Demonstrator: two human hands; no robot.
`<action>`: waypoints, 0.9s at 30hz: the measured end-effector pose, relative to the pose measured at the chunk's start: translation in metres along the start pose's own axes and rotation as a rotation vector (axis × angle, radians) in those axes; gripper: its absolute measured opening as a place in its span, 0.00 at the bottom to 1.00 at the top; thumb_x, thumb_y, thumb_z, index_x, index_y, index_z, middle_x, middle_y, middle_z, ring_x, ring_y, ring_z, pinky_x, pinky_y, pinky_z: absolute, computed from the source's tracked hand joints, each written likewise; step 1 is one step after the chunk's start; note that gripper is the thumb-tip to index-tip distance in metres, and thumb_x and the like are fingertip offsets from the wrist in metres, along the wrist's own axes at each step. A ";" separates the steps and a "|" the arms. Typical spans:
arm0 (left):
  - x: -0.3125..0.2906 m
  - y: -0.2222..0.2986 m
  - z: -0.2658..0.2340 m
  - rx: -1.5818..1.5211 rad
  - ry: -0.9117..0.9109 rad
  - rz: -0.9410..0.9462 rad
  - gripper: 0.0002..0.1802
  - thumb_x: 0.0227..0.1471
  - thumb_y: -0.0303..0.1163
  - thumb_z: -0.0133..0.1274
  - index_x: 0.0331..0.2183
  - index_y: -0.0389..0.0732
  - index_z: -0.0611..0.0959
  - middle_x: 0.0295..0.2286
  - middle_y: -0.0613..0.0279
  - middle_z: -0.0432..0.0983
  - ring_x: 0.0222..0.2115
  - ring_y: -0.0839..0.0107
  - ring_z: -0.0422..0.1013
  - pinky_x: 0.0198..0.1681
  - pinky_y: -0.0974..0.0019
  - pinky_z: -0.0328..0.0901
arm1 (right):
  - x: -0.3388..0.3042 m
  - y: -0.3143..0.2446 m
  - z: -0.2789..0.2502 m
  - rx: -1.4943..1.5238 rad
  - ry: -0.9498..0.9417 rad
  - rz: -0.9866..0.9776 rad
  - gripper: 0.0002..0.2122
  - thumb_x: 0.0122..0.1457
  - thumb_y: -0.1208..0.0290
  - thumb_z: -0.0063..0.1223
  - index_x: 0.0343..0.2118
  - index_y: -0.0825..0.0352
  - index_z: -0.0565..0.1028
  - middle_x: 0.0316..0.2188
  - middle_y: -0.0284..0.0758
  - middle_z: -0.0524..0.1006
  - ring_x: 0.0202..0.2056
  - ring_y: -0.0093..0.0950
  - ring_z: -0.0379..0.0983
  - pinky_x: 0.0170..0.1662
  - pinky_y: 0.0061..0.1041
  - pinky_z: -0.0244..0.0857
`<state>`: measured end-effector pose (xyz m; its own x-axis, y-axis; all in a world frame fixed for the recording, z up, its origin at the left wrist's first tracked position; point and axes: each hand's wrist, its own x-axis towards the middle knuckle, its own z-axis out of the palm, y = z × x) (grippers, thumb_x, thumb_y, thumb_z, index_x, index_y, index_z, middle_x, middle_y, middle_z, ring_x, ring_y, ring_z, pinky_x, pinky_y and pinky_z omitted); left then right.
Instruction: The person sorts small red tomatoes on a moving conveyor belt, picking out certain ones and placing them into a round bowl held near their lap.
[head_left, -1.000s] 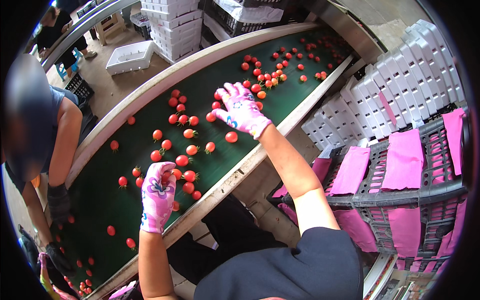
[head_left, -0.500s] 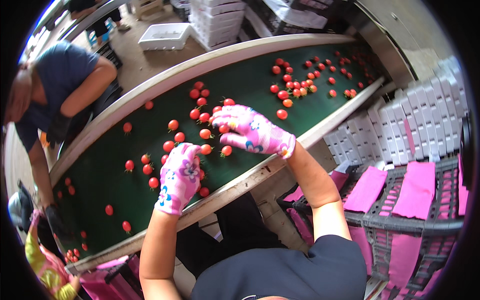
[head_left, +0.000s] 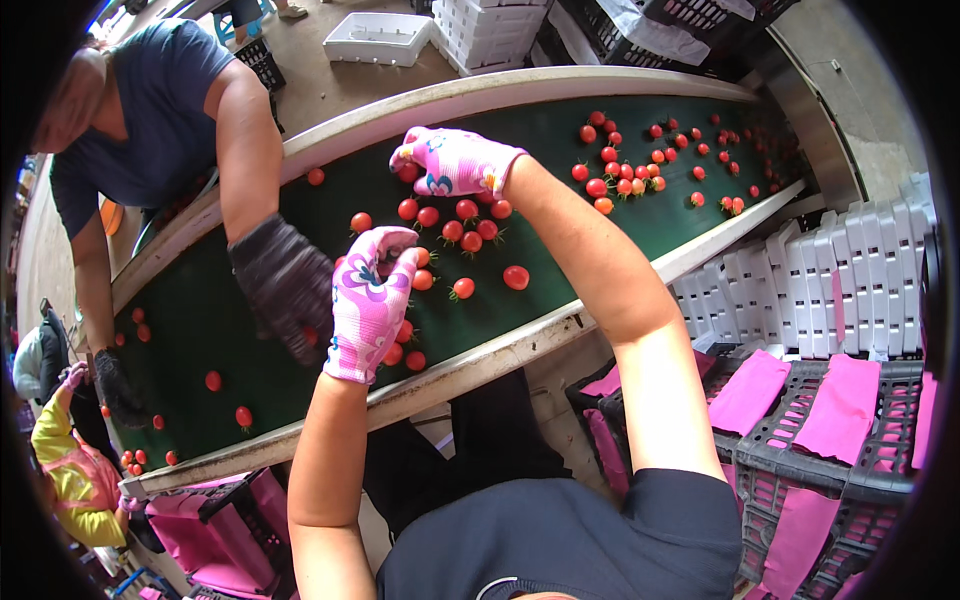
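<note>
Cherry tomatoes (head_left: 516, 277), red to orange and some with green stems, lie scattered over a dark green conveyor belt (head_left: 575, 245). My hands wear pink gloves with a flower pattern. My left hand (head_left: 368, 305) is curled over the near middle of the belt, with a bit of red showing between thumb and fingers. Farther across, my right hand (head_left: 460, 163) bends its fingers around a tomato (head_left: 408, 172) at the fingertips. Several tomatoes lie between my hands, and others sit beside my left wrist.
A co-worker's dark-gloved hand (head_left: 285, 285) is over the belt left of my left hand; their other glove (head_left: 120, 390) rests farther left. Pale rails (head_left: 480, 370) edge the belt. Black crates (head_left: 790, 410) with pink liners and stacked white crates (head_left: 790, 285) stand at right.
My right hand has moved left and toward the far rail. My left hand has shifted slightly up and right. The co-worker has leaned in, one glove now near my left hand.
</note>
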<state>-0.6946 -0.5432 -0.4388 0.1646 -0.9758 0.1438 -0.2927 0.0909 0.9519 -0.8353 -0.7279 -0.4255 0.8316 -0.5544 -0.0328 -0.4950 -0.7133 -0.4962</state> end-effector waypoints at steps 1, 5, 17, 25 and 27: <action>0.001 0.000 -0.001 0.004 0.023 0.044 0.11 0.53 0.20 0.56 0.41 0.37 0.81 0.31 0.60 0.80 0.31 0.74 0.78 0.37 0.71 0.71 | -0.002 -0.002 -0.005 -0.024 -0.025 0.010 0.18 0.52 0.71 0.61 0.48 0.64 0.75 0.44 0.38 0.75 0.46 0.35 0.74 0.50 0.33 0.68; -0.002 0.005 0.004 0.090 0.004 0.107 0.11 0.55 0.19 0.54 0.41 0.37 0.81 0.32 0.65 0.79 0.32 0.80 0.74 0.37 0.75 0.68 | -0.019 0.026 -0.002 0.526 -0.054 0.194 0.14 0.53 0.73 0.57 0.43 0.69 0.76 0.35 0.36 0.80 0.33 0.27 0.75 0.39 0.26 0.71; 0.004 0.024 -0.004 -0.404 -0.023 -0.045 0.10 0.58 0.18 0.49 0.42 0.34 0.80 0.35 0.62 0.80 0.37 0.77 0.75 0.42 0.75 0.68 | -0.078 0.022 0.012 0.516 0.331 0.098 0.16 0.58 0.76 0.57 0.49 0.72 0.72 0.47 0.41 0.77 0.51 0.33 0.75 0.53 0.29 0.70; 0.007 0.033 -0.021 -0.498 0.271 0.016 0.10 0.56 0.20 0.50 0.39 0.35 0.83 0.30 0.64 0.81 0.27 0.82 0.71 0.34 0.78 0.65 | -0.032 -0.008 0.026 0.380 0.002 0.018 0.15 0.53 0.73 0.57 0.46 0.66 0.77 0.39 0.37 0.77 0.42 0.31 0.76 0.47 0.28 0.70; 0.006 0.032 -0.021 -0.511 0.267 0.007 0.10 0.56 0.20 0.50 0.39 0.35 0.83 0.31 0.63 0.81 0.30 0.80 0.73 0.35 0.77 0.66 | -0.027 -0.011 0.037 0.209 0.082 -0.038 0.14 0.51 0.75 0.57 0.43 0.66 0.78 0.36 0.37 0.76 0.40 0.35 0.76 0.45 0.31 0.69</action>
<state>-0.6834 -0.5421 -0.4013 0.4155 -0.8970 0.1510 0.1869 0.2466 0.9509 -0.8428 -0.6896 -0.4509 0.8213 -0.5678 0.0557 -0.3939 -0.6349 -0.6646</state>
